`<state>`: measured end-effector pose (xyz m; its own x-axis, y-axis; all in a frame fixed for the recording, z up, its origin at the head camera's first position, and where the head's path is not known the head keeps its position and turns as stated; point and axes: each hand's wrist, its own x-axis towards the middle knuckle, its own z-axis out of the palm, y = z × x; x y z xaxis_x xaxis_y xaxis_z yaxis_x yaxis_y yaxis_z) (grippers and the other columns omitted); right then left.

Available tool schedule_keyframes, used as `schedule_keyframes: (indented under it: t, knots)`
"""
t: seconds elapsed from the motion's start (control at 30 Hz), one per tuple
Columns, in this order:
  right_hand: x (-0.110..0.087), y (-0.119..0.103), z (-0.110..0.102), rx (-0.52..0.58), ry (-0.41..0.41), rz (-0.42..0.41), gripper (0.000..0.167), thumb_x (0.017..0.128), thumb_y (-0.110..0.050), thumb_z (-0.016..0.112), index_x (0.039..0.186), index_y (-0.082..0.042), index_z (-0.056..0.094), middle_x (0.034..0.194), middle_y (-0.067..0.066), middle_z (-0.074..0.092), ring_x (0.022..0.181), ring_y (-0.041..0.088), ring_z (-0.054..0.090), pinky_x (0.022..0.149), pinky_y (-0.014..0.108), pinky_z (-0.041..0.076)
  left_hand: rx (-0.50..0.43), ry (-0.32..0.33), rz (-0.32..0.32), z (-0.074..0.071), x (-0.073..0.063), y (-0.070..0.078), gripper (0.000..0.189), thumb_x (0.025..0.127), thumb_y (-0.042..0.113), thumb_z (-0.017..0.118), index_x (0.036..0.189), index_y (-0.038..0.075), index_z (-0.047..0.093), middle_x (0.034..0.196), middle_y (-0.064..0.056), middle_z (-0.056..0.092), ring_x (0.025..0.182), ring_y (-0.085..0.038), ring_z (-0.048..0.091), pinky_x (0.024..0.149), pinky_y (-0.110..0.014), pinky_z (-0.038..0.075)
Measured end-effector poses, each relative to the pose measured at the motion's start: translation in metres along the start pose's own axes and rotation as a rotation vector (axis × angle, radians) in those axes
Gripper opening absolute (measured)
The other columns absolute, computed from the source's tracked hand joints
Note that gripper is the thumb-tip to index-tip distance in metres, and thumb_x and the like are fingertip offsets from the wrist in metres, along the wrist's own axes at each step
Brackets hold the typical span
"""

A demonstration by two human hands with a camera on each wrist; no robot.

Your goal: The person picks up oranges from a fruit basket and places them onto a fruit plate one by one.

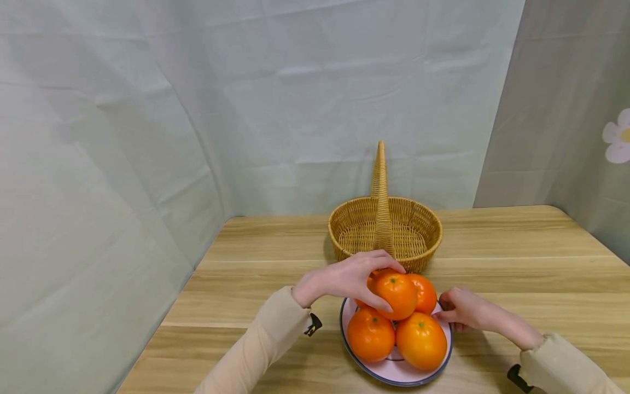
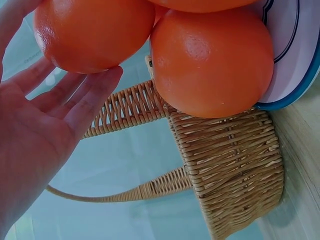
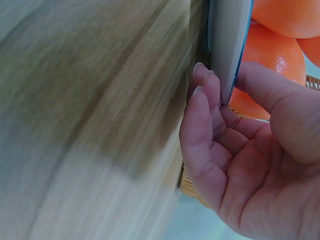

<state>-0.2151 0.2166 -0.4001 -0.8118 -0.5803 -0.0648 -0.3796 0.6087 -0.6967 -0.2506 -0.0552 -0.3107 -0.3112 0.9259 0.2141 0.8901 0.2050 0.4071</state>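
In the head view, my left hand (image 1: 350, 278) grips the topmost orange (image 1: 397, 296), thumb on the near side and fingers over the far side. Whether that orange rests on the others or is raised, I cannot tell. Several more oranges (image 1: 421, 340) lie below it on a round white plate (image 1: 391, 374) with a dark blue rim. My right hand (image 1: 465, 311) pinches the plate's right edge. Up close in the right wrist view, the thumb lies over the plate (image 3: 231, 47) and the fingers curl beneath it.
Just behind the plate stands a woven wicker basket (image 1: 418, 265) with a tall arched handle (image 1: 381, 202). The wooden table (image 1: 246, 306) ends at a pale cloth backdrop (image 1: 315, 109). Dark bands (image 1: 313, 324) sit at both wrists.
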Motion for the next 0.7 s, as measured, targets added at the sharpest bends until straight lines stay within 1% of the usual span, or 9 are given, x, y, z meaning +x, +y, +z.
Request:
schedule_keyframes:
  t: [0.33, 0.47, 0.7]
  knots:
    - [0.0001, 0.0002, 0.0002, 0.007, 0.004, 0.0, 0.019, 0.084, -0.013, 0.064, 0.069, -0.007, 0.054, 0.053, -0.006, 0.05, 0.042, 0.008, 0.049, 0.038, 0.024, 0.044, 0.009, -0.031, -0.037, 0.0, 0.0011, 0.0008, 0.056, 0.073, 0.035, 0.075, 0.12, 0.013, 0.053, 0.112, 0.004, 0.049, 0.101, -0.003, 0.043, 0.087, -0.017, 0.032]
    - [0.0, 0.0006, 0.0006, 0.005, 0.006, 0.0, 0.019, 0.084, -0.013, 0.064, 0.069, -0.007, 0.054, 0.053, -0.006, 0.05, 0.042, 0.008, 0.049, 0.038, 0.024, 0.044, 0.016, -0.037, -0.045, 0.0004, 0.0015, 0.0015, 0.056, 0.073, 0.037, 0.074, 0.12, 0.014, 0.053, 0.113, 0.004, 0.049, 0.101, -0.003, 0.042, 0.087, -0.018, 0.032]
    - [0.0001, 0.0009, 0.0005, -0.001, 0.009, 0.0, 0.019, 0.084, -0.013, 0.064, 0.069, -0.008, 0.053, 0.053, -0.006, 0.049, 0.042, 0.008, 0.049, 0.038, 0.024, 0.044, -0.002, -0.038, -0.057, 0.001, 0.0022, 0.0017, 0.057, 0.073, 0.036, 0.075, 0.121, 0.014, 0.052, 0.114, 0.004, 0.048, 0.102, -0.004, 0.042, 0.088, -0.018, 0.032]
